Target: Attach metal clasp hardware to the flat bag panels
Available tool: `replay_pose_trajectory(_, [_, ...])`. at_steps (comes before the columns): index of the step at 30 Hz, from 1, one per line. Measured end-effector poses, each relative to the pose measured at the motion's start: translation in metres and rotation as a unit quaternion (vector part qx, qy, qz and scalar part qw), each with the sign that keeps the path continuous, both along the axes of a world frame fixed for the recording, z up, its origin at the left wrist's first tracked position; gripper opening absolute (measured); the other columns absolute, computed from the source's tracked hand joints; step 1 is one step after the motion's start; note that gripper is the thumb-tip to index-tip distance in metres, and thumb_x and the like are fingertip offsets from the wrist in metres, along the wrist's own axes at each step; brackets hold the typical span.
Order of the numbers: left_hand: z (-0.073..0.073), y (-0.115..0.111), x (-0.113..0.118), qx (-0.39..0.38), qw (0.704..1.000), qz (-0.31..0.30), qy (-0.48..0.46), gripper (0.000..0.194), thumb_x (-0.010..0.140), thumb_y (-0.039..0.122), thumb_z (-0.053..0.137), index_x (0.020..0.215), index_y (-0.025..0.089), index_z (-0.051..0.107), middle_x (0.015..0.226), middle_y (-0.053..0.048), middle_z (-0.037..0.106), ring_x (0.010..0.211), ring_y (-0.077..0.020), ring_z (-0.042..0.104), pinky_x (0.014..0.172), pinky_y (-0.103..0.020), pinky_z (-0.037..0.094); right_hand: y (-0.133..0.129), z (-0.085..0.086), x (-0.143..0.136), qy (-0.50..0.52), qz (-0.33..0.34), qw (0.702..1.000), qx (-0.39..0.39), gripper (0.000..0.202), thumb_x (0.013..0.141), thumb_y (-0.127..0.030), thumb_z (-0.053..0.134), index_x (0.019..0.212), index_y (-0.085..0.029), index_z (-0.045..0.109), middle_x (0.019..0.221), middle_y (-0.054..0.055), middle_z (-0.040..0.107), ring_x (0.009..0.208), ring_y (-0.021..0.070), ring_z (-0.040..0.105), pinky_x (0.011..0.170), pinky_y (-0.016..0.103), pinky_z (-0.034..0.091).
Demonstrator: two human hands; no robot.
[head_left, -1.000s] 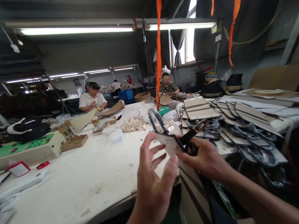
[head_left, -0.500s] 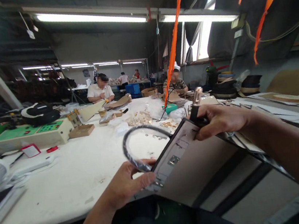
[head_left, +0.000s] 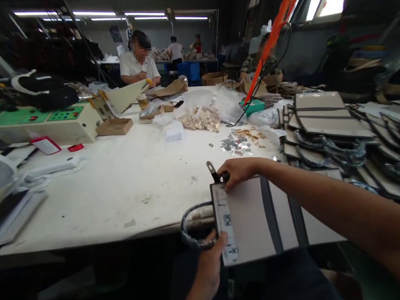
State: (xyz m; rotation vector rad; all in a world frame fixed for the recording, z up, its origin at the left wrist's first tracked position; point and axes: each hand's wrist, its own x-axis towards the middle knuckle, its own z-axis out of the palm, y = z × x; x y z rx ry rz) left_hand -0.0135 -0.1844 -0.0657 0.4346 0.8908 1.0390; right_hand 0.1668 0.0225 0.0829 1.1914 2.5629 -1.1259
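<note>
A flat beige panel with dark bands lies over my lap at the table's front edge. My left hand grips its lower left edge, thumb on top, beside a looped handle in clear wrap. At the upper left corner my right hand is closed round a dark strap piece with a metal end that sticks up. A small square metal fitting sits on the panel's left strip, between the hands.
Stacked panels with wrapped handles fill the right side of the white table. Small metal parts and plastic bags lie beyond my hands. A green-topped machine stands at left. Two people sit across the table.
The view has tipped downward. The panel has gone from a steep slant to lying flatter and lower, with both hands still on it. The right hand is now nearer the left one.
</note>
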Motion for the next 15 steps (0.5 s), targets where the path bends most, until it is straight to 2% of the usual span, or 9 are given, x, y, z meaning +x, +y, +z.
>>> replay_pose_trajectory(4, [0.01, 0.01, 0.005, -0.031, 0.999, 0.021, -0.02, 0.058, 0.07, 0.043, 0.093, 0.119, 0.015, 0.077, 0.104, -0.014, 0.081, 0.097, -0.0331, 0.078, 0.09, -0.043, 0.062, 0.012, -0.021, 0.011, -0.015, -0.056, 0.997, 0.052, 0.053, 0.074, -0.041, 0.082, 0.122, -0.02, 0.079, 0.095, 0.004, 0.076, 0.083, 0.0205, 0.065, 0.075, 0.027, 0.046])
replay_pose_trajectory(9, [0.022, 0.006, 0.016, -0.064, 0.997, 0.037, -0.014, 0.059, 0.071, 0.045, 0.091, 0.121, 0.016, 0.076, 0.109, -0.013, 0.081, 0.096, -0.0328, 0.078, 0.085, -0.042, 0.063, 0.001, -0.04, 0.026, 0.007, -0.101, 0.994, 0.047, 0.043, 0.083, -0.045, 0.076, 0.119, -0.023, 0.08, 0.087, 0.002, 0.073, 0.077, 0.0174, 0.061, 0.072, 0.027, 0.042])
replay_pose_trajectory(12, [0.024, -0.003, 0.02, -0.065, 0.997, 0.042, -0.002, 0.057, 0.072, 0.044, 0.09, 0.12, 0.016, 0.077, 0.109, -0.013, 0.081, 0.098, -0.0331, 0.078, 0.085, -0.041, 0.063, -0.009, -0.05, 0.027, 0.067, -0.146, 0.985, 0.067, 0.038, 0.087, -0.047, 0.072, 0.115, -0.021, 0.079, 0.082, 0.001, 0.069, 0.073, 0.0153, 0.057, 0.07, 0.027, 0.042])
replay_pose_trajectory(15, [0.025, -0.013, 0.021, -0.078, 0.996, 0.041, 0.009, 0.056, 0.075, 0.044, 0.088, 0.123, 0.017, 0.076, 0.108, -0.012, 0.081, 0.099, -0.033, 0.077, 0.086, -0.042, 0.063, -0.021, -0.045, 0.023, 0.159, -0.208, 0.958, 0.119, 0.038, 0.091, -0.05, 0.069, 0.11, -0.019, 0.078, 0.082, 0.002, 0.069, 0.074, 0.0154, 0.057, 0.07, 0.027, 0.043])
